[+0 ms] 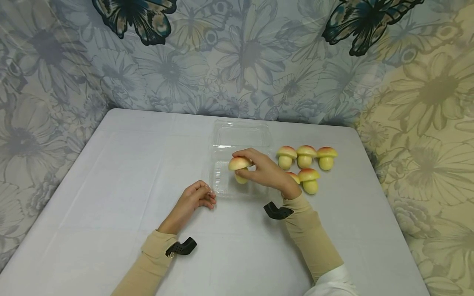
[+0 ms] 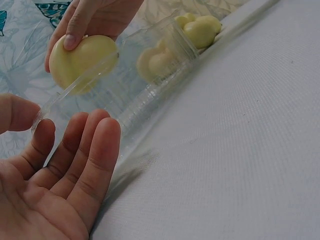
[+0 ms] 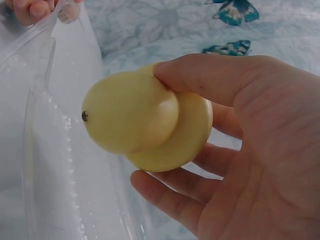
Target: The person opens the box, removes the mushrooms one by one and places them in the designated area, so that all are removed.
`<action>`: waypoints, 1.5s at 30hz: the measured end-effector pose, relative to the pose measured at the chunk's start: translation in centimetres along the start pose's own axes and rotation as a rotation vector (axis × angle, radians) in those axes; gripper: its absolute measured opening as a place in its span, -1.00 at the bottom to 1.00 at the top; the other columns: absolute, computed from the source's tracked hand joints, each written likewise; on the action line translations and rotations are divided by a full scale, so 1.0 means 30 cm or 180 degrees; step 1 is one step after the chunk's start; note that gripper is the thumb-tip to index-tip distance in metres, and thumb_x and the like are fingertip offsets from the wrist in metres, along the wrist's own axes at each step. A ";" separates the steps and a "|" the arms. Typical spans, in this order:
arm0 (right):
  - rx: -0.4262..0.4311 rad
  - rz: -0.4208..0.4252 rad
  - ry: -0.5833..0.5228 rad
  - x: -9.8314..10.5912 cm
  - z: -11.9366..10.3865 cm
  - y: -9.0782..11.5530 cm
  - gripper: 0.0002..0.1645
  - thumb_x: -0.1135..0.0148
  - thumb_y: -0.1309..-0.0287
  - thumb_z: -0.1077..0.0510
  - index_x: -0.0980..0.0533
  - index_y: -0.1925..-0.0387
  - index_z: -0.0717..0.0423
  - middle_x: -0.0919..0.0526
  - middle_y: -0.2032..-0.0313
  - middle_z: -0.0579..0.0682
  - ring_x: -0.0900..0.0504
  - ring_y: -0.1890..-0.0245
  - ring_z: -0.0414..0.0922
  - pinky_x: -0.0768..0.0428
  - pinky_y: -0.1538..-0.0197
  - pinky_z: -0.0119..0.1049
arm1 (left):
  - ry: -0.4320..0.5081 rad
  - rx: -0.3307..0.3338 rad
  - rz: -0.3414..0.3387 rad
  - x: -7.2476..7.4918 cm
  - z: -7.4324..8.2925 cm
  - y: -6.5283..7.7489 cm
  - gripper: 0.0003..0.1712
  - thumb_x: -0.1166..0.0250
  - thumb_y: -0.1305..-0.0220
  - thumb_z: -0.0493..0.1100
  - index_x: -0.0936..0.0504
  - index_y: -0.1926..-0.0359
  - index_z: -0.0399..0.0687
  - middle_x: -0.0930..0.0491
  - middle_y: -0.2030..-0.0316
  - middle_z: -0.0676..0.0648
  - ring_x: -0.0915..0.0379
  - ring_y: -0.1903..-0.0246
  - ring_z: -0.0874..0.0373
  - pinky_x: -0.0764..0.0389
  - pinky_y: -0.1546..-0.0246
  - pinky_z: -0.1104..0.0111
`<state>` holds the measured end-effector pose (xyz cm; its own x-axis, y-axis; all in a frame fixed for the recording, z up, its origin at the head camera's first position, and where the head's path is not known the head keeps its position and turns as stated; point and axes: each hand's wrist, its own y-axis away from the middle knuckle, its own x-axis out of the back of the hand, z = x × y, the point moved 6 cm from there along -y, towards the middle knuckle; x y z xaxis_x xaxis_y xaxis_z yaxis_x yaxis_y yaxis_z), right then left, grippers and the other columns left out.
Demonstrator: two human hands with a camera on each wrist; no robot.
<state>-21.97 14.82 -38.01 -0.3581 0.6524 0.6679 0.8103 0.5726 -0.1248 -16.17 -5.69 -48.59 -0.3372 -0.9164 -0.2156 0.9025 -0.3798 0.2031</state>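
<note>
My right hand (image 1: 266, 169) grips a toy mushroom (image 1: 238, 163) with a red-tinged cap and pale yellow stem. In the head view it overlaps the base of a clear plastic hinged container (image 1: 218, 190). Up close in the right wrist view, the stem of the mushroom (image 3: 127, 112) points left with a small dark spot at its end, and the thumb lies across it. At the container's near left corner, my left hand (image 1: 195, 196) pinches the rim between thumb and index finger; its other fingers (image 2: 102, 145) are extended beside the wall.
To the container's right lie several more mushrooms (image 1: 306, 157) in two rows, one partly hidden behind the right wrist. The container's lid (image 1: 241, 133) lies folded back toward the far edge of the white table (image 1: 148, 152). Flower-patterned cloth surrounds the table.
</note>
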 end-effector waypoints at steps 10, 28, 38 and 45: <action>0.0035 0.0029 -0.0005 0.013 -0.008 -0.001 -0.41 -0.41 -0.22 0.21 -0.48 -0.27 0.11 -0.60 -0.15 0.07 -0.58 -0.10 -0.05 -0.56 -0.22 -0.09 | 0.0010 -0.0021 0.0025 0.001 -0.005 -0.011 -0.79 -0.04 -0.55 -0.13 -0.44 0.18 -0.20 -0.58 0.24 -0.09 -0.61 0.28 0.10 -0.74 0.21 0.33; -0.0039 0.0311 0.0007 0.035 0.014 0.013 -0.43 -0.35 -0.27 0.17 -0.47 -0.30 0.06 -0.58 -0.21 0.05 -0.57 -0.14 -0.06 -0.57 -0.21 -0.12 | 0.0010 -0.0032 -0.0041 0.003 0.003 0.001 -0.78 -0.04 -0.56 -0.10 -0.44 0.15 -0.18 -0.57 0.21 -0.08 -0.60 0.26 0.11 -0.73 0.19 0.34; 0.0005 0.0382 -0.0028 0.052 -0.002 0.034 -0.43 -0.34 -0.27 0.21 -0.47 -0.30 0.11 -0.57 -0.20 0.10 -0.56 -0.11 -0.05 -0.58 -0.17 -0.13 | 0.0055 -0.0039 -0.0054 0.007 0.003 0.001 -0.80 -0.04 -0.56 -0.11 -0.44 0.17 -0.16 -0.58 0.24 -0.07 -0.61 0.28 0.12 -0.73 0.21 0.35; -0.0166 0.0353 -0.0128 0.062 0.003 0.055 -0.44 -0.32 -0.31 0.18 -0.45 -0.32 0.05 -0.54 -0.24 0.06 -0.54 -0.14 -0.06 -0.55 -0.21 -0.05 | 0.0027 -0.0035 -0.0063 0.007 0.003 0.002 -0.79 -0.03 -0.56 -0.11 -0.44 0.15 -0.18 -0.57 0.22 -0.08 -0.61 0.27 0.11 -0.73 0.20 0.35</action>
<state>-21.35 17.02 -37.02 -0.2824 0.7303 0.6220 0.8686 0.4699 -0.1575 -16.20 -5.90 -48.54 -0.3527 -0.9077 -0.2274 0.8986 -0.3963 0.1884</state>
